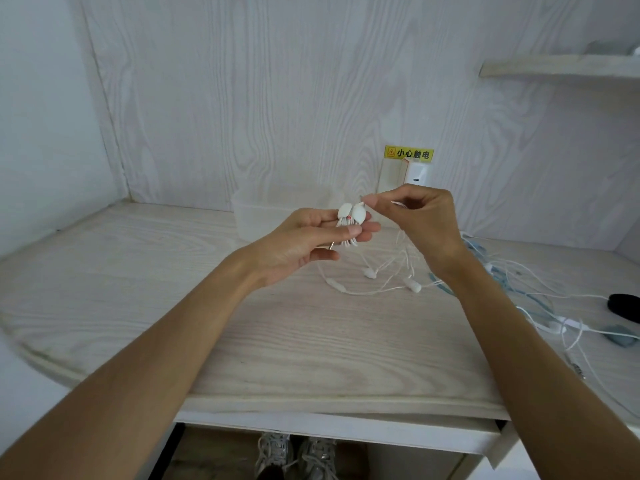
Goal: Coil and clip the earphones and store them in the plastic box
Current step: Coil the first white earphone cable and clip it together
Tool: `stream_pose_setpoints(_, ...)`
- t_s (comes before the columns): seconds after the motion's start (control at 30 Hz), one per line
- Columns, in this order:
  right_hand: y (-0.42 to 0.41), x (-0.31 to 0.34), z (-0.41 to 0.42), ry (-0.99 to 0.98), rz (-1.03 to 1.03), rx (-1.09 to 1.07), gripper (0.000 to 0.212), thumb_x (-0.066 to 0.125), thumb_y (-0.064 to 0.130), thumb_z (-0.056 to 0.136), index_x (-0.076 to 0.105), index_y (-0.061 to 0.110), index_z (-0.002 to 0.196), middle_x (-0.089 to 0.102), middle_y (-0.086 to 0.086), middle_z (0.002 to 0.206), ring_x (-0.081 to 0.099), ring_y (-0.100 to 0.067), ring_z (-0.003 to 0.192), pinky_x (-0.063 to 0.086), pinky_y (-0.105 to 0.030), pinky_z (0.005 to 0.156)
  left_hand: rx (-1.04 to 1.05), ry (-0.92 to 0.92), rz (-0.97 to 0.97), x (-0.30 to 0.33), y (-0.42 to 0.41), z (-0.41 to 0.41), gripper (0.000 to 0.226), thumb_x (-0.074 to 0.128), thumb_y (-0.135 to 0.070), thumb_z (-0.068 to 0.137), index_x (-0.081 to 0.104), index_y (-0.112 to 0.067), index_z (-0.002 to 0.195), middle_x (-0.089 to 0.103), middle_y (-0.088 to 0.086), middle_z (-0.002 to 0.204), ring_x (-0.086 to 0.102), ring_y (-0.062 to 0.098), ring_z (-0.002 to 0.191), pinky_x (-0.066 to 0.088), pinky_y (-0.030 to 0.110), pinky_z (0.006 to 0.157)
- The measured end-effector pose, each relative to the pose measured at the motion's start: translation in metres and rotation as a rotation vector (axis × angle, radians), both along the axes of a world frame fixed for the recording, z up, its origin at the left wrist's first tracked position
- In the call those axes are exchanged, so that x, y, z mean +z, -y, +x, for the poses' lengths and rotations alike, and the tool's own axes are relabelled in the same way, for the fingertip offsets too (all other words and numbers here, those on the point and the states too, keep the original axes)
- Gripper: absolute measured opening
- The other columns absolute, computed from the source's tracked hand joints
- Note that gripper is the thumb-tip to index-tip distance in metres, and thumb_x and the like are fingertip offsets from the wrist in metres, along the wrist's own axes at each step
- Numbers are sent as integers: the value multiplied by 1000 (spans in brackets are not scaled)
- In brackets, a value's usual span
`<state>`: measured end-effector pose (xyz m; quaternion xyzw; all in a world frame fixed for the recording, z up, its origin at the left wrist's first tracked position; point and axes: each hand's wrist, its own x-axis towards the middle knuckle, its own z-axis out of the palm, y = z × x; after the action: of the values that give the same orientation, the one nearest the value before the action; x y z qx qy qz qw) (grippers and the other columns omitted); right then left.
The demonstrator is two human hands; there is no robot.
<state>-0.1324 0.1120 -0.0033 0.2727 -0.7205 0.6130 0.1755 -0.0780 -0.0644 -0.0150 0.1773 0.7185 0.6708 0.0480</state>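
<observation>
Head view looks down on a pale wood-grain desk [311, 341] set into a corner, with matching pale wood-grain panels on the back wall and a plain light wall on the left. One narrow shelf [561, 65] juts from the wall at upper right. Against the back wall stands one white socket plate with a charger [417, 174] plugged in, and one yellow warning sticker [409, 154] above it. Below the desk edge, two grey sneakers [298, 455] show on the floor.

One clear plastic box [263, 216] sits at the back of the desk, open at the top, just behind the hands.

Both hands are raised above the desk in front of the box. The left hand [311, 240] lies palm up, thumb pressed onto a coiled bundle of white earphones [349, 233] resting across its fingers; a white clip [353, 213] with two rounded lobes stands on top of the coil. The right hand [419, 216] pinches thumb and forefinger together just beside the clip, on a thin white cord; the other fingers are curled.

On the desk below the hands lies one loose white earphone set [372, 273], its two earbuds and small inline remote spread apart. To the right is a tangle of more cords, white and light blue [540, 299]; how many sets it holds I cannot tell. One dark object [625, 306] sits at the right edge, partly cut off.
</observation>
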Motion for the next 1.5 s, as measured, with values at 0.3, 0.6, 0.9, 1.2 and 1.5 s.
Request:
stream_pose_setpoints(0.3, -2, 0, 0, 274, -45, 179, 13, 71, 34, 68, 70, 22, 62, 36, 12, 43, 24, -5, 42, 26, -17, 43, -43, 40, 67, 5, 2, 2, 28, 57, -27, 83, 68, -21, 109, 72, -11, 105, 64, -6, 97, 48, 6, 59)
stream_pose_setpoints(0.6, 7, -8, -5, 152, -25, 20, 23, 69, 29, 83, 63, 14, 67, 45, 13, 45, 33, -2, 40, 30, -13, 45, -54, 60, 35, 3, 1, 1, 31, 57, -32, 81, 68, -21, 107, 72, -8, 106, 64, -4, 96, 46, 7, 56)
stream_pose_setpoints(0.9, 24, -28, -2, -257, 662, -42, 20, 39, 19, 101, 57, 17, 110, 49, 10, 58, 46, -9, 51, 40, -30, 56, 187, -7, 302, -2, 1, -12, 27, 52, -25, 96, 65, -16, 117, 70, -7, 115, 65, -6, 92, 49, 9, 65)
stream_pose_setpoints(1.2, 24, -17, 12, -175, 884, -108, 21, 49, 30, 96, 68, 26, 102, 71, 7, 70, 65, -10, 75, 48, -29, 73, 421, -292, 46, -13, -1, -18, 30, 53, -14, 96, 58, -13, 126, 65, -5, 122, 63, -2, 105, 51, 13, 65)
stream_pose_setpoints(1.5, 9, 4, 17, 202, 548, 230, 22, 51, 21, 96, 70, 10, 100, 70, -5, 67, 64, -9, 64, 48, -15, 70, 351, -341, -176, -13, 3, -19, 42, 65, -5, 86, 58, -15, 126, 68, -6, 115, 65, -2, 98, 49, 12, 69)
